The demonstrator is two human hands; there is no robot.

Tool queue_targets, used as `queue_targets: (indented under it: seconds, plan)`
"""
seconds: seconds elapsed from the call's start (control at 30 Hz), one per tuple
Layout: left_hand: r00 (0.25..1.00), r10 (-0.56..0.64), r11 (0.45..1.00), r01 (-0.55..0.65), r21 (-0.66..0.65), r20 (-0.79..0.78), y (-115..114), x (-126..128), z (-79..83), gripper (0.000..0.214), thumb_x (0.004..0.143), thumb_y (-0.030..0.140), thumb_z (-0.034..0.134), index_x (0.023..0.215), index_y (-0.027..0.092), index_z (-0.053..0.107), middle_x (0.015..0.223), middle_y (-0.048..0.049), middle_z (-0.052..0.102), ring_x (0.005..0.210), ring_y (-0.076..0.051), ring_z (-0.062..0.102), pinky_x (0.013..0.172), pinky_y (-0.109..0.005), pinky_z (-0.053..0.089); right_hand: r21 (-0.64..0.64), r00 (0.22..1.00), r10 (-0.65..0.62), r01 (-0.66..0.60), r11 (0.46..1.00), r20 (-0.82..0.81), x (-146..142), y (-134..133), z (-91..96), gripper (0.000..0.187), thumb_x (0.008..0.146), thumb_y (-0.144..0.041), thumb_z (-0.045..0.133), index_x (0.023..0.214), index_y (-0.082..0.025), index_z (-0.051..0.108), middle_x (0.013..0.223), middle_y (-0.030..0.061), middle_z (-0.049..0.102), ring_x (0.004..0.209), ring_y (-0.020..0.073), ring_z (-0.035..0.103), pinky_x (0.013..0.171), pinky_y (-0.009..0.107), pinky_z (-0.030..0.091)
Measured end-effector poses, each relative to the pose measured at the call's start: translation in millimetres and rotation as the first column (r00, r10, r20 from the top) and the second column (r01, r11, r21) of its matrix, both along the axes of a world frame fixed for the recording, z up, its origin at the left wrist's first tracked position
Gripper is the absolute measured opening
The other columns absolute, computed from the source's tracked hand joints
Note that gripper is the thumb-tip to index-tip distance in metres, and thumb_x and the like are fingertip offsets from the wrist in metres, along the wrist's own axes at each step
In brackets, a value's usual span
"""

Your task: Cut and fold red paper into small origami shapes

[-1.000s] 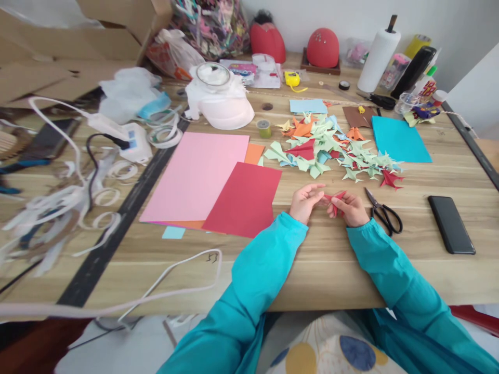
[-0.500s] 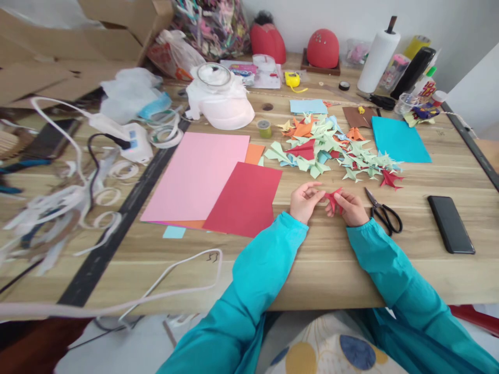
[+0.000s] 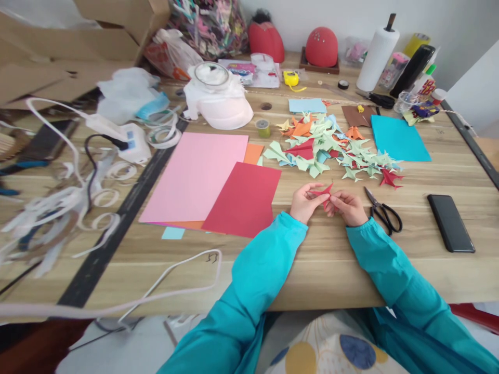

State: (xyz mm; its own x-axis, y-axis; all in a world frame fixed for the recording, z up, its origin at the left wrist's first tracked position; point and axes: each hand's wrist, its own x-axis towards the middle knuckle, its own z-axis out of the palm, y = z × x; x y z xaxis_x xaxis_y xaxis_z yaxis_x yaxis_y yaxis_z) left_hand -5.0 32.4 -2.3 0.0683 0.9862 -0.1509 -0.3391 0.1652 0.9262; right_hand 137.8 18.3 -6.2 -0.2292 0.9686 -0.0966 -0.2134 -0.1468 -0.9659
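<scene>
Between my hands, just above the table, is a small folded red paper piece (image 3: 323,192) with pointed tips. My left hand (image 3: 306,203) pinches it between thumb and fingers. My right hand (image 3: 348,206) has its thumb and fingertips closed at the piece's right side. Beyond my hands lies a heap of folded paper pieces (image 3: 312,166) in green, orange, red and blue. Black-handled scissors (image 3: 385,213) rest with slightly parted blades to the right of my right hand. Flat red paper (image 3: 244,200) overlaps pink paper (image 3: 198,176) on the left.
A black phone (image 3: 451,223) lies at the right. Turquoise paper (image 3: 399,137) is behind the scissors. A thread spool (image 3: 263,128) stands near the heap. Across the left side spread a power strip (image 3: 134,145), cables and curled white strips (image 3: 42,213). A cardboard box (image 3: 78,52) fills the back left.
The red paper piece has turned and shifted left, further into my left hand, with its tip now pointing up. My right hand's fingers have moved to its right edge.
</scene>
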Motion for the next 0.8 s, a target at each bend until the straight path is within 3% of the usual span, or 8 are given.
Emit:
queue_targets:
  seconds: [0.17,0.47,0.8]
  plan:
    - [1.0,0.009,1.0,-0.009,-0.022,0.005,1.2,-0.6,-3.6,0.046,0.051,0.028,0.08,0.091,0.013,0.063,0.065,-0.0005,0.066,0.058,-0.012,0.06,0.057,-0.023,0.046,-0.005,1.0,0.007,-0.007,1.0,0.003,0.9,-0.2,-2.1,0.024,0.07,-0.036,0.07,0.079,-0.016,0.062,0.062,0.0024,0.07,0.048,0.0132,0.063,0.047,0.024,0.05]
    - [0.999,-0.036,0.999,0.036,0.0,0.013,-0.8,-1.7,0.5,0.044,0.052,0.026,0.08,0.09,0.012,0.063,0.07,-0.004,0.069,0.065,-0.015,0.064,0.066,-0.027,0.05,0.007,0.993,-0.091,0.091,0.996,0.08,-6.5,-3.0,6.3,0.031,0.069,-0.045,0.069,0.067,-0.017,0.055,0.052,-0.0004,0.065,0.041,0.0124,0.058,0.04,0.023,0.046]
    - [0.999,-0.03,0.999,0.031,-0.028,0.027,-1.5,-0.8,-1.5,0.048,0.05,0.025,0.08,0.091,0.012,0.059,0.064,-0.0027,0.068,0.056,-0.015,0.063,0.06,-0.028,0.05,-0.037,0.992,-0.081,0.085,0.996,0.096,-4.5,-2.1,2.6,0.036,0.071,-0.05,0.065,0.066,-0.017,0.054,0.051,0.0006,0.065,0.039,0.012,0.057,0.039,0.021,0.043]
